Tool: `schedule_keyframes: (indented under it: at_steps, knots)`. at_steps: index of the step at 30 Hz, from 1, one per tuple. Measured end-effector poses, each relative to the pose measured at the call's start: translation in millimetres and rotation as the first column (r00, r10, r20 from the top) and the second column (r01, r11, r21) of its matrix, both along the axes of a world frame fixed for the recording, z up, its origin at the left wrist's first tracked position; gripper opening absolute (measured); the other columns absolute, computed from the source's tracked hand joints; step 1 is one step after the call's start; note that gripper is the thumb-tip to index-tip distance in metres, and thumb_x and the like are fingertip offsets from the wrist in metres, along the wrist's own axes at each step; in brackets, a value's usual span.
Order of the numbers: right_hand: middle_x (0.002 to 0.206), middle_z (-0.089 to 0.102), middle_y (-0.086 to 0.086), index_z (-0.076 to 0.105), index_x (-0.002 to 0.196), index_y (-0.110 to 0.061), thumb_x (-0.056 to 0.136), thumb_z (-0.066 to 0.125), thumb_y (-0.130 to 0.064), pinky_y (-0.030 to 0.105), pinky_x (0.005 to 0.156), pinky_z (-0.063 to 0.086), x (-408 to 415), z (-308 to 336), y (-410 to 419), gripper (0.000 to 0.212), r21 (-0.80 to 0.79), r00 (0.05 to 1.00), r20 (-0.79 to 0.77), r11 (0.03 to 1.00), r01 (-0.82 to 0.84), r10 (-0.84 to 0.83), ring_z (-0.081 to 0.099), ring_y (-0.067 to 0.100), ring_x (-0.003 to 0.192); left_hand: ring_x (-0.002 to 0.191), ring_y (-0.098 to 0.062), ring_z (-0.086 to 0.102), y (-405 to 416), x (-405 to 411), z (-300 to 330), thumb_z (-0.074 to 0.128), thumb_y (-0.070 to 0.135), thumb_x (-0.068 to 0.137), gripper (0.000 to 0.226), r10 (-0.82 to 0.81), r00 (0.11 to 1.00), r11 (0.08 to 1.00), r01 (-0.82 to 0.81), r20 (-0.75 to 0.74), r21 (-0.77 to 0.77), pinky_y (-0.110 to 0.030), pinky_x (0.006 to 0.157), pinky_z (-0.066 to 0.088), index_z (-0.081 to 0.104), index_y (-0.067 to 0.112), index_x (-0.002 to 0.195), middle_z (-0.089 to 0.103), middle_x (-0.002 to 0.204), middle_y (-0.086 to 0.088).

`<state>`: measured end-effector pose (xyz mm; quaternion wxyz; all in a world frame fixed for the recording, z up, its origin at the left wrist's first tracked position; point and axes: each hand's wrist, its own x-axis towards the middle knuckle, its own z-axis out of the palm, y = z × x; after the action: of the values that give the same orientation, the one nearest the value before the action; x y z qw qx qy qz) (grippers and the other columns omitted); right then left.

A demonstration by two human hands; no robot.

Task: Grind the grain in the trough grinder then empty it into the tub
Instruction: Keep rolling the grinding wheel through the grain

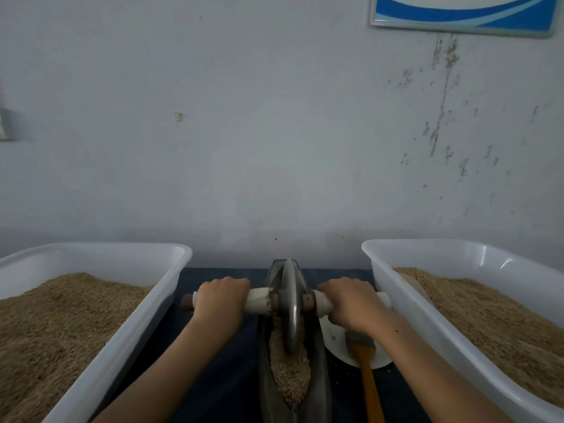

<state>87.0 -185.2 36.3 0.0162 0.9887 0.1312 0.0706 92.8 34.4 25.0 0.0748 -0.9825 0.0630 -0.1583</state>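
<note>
Gripping the axle handle (259, 300) on either side of the grinding wheel (290, 303), left hand (221, 297) and right hand (348, 303) are curled knuckles-up — wheel seated in the grain-filled trough (265, 346) between 2 tubs.

**Trough grinder loaded, tubs on both sides**

Dark metal trough grinder (293, 361) at bottom centre, crushed grain (288, 374) inside, wheel (290, 303) upright on a wooden axle. White tubs at lower left (128, 325) and lower right (406, 300), both heaped with tan grain.

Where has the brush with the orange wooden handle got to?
The orange-handled brush lies right of the metal trough grinder, its bristle end on a white plate, under the right hand.
</note>
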Motion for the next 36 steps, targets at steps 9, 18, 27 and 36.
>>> schedule_keyframes:
  at_steps: [9, 18, 27, 36]
  knots:
    - [0.099, 0.064, 0.0, 0.059, 0.102, -0.021, 0.083, 0.065, -0.016, 0.03, 0.073, 0.045, -4.5, 10.9, -4.1, 0.021, -0.032, 0.977, -0.215, 0.999, 0.005, -0.012, 0.06, 0.019, 0.09, 0.099, -0.019, 0.058, -1.2, -0.5, 4.7, 0.06, 0.025, 0.087, 0.029, -0.018, 0.997, 0.999, 0.02, -0.078, 0.028, -0.029, 0.075, 0.039, 0.053, 0.019, 0.115, 0.059, 0.109, -0.001]
    - [0.098, 0.065, 0.002, 0.063, 0.107, -0.017, 0.08, 0.068, -0.016, 0.032, 0.076, 0.051, -7.5, 15.9, -1.1, 0.027, -0.076, 0.947, -0.317, 0.997, 0.023, -0.046, 0.063, 0.02, 0.089, 0.101, -0.02, 0.06, 4.9, -3.0, 8.1, 0.069, 0.032, 0.079, 0.044, -0.017, 0.955, 1.0, 0.02, -0.295, 0.007, -0.029, 0.076, 0.041, 0.055, 0.018, 0.118, 0.062, 0.112, -0.002]
    - [0.103, 0.064, -0.001, 0.054, 0.101, -0.026, 0.09, 0.054, -0.014, 0.032, 0.076, 0.042, -0.7, -2.6, 2.2, 0.016, -0.028, 0.991, 0.135, 0.999, 0.015, -0.011, 0.06, 0.022, 0.095, 0.091, -0.017, 0.059, 1.1, 0.1, -2.4, 0.056, 0.029, 0.088, 0.021, -0.058, 0.997, 0.997, 0.06, 0.044, -0.05, -0.026, 0.069, 0.038, 0.052, 0.022, 0.108, 0.061, 0.101, 0.002]
    - [0.082, 0.059, -0.002, 0.058, 0.089, -0.022, 0.079, 0.069, -0.01, 0.024, 0.063, 0.046, -12.8, 22.6, -1.9, 0.019, -0.016, 0.907, -0.422, 1.0, 0.016, -0.021, 0.059, 0.015, 0.077, 0.095, -0.017, 0.058, 7.3, -6.3, 15.9, 0.072, 0.035, 0.076, 0.05, -0.012, 0.905, 1.0, 0.019, -0.426, 0.012, -0.029, 0.075, 0.04, 0.054, 0.02, 0.121, 0.063, 0.112, -0.002]
